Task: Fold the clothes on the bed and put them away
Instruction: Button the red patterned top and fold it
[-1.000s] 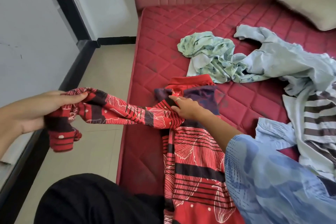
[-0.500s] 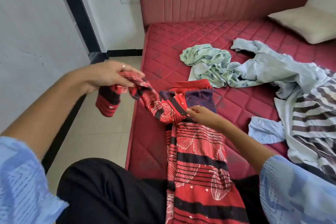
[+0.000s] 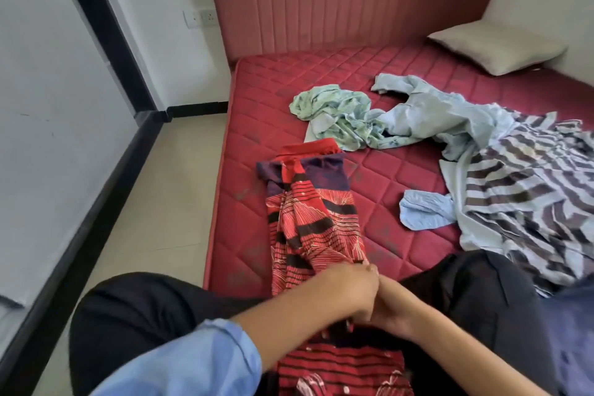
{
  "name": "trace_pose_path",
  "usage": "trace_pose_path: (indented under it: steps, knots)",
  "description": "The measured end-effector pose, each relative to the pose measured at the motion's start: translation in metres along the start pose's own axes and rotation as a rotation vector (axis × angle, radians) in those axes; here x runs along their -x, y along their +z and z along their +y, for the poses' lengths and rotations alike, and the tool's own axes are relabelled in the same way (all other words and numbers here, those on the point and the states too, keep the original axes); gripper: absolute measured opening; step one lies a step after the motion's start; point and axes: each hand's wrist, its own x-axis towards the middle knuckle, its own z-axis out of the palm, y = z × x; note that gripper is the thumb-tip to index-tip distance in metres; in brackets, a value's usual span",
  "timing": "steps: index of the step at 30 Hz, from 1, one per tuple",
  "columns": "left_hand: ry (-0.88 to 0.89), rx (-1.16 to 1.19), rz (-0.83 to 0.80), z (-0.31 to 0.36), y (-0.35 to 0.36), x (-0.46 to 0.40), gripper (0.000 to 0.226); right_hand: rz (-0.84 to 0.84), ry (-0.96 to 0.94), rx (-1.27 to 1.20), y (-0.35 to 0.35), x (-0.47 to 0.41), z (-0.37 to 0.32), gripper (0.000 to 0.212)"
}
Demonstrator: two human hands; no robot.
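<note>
I've got both hands low centre of frame, left hand (image 3: 345, 291) over right hand (image 3: 390, 309), fingers curled, seemingly pinching the lower part of the red patterned shirt (image 3: 316, 225); exact grip I cannot tell, blurred. Shirt lies narrowed lengthwise along the mattress (image 3: 401, 177) left edge, likely for a crosswise fold. Unfolded clothes pile (image 3: 466, 138) sits upper right.
</note>
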Motion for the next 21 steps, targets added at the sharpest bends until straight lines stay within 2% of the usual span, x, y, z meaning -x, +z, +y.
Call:
trace_pose_path:
  steps: [2, 4, 6, 10, 11, 14, 17, 19, 21]
  knots:
    - [-0.026, 0.077, 0.012, 0.009, 0.016, 0.003, 0.095, -0.003, -0.033, -0.092, -0.003, 0.002, 0.004, 0.031]
    - [-0.031, 0.194, 0.023, 0.01, 0.021, 0.007, 0.094, -0.003, -0.034, -0.152, 0.0, 0.007, 0.002, 0.038]
    - [-0.04, 0.371, -0.001, 0.003, 0.022, 0.008, 0.088, 0.018, -0.005, -0.1, 0.003, 0.011, 0.0, 0.041]
    - [-0.196, 0.928, -0.049, -0.022, 0.021, 0.02, 0.068, -0.041, 0.053, -0.007, 0.004, 0.024, -0.001, 0.026]
    - [-0.226, 0.968, -0.053, -0.028, 0.022, 0.024, 0.062, -0.057, 0.059, 0.019, 0.003, 0.027, 0.002, 0.023]
    - [-0.192, 0.666, -0.101, -0.049, 0.03, 0.029, 0.034, -0.101, 0.081, 0.144, 0.004, 0.039, 0.007, 0.014]
    - [-0.02, 0.405, -0.258, -0.052, 0.035, 0.041, 0.036, -0.158, 0.082, 0.266, 0.005, 0.048, 0.012, 0.01]
    - [0.087, 0.409, -0.313, -0.049, 0.032, 0.05, 0.03, -0.19, 0.07, 0.272, 0.006, 0.053, 0.014, 0.013]
    - [0.147, 0.485, -0.386, -0.052, 0.027, 0.056, 0.025, -0.123, 0.012, 0.475, 0.007, 0.057, 0.019, 0.01]
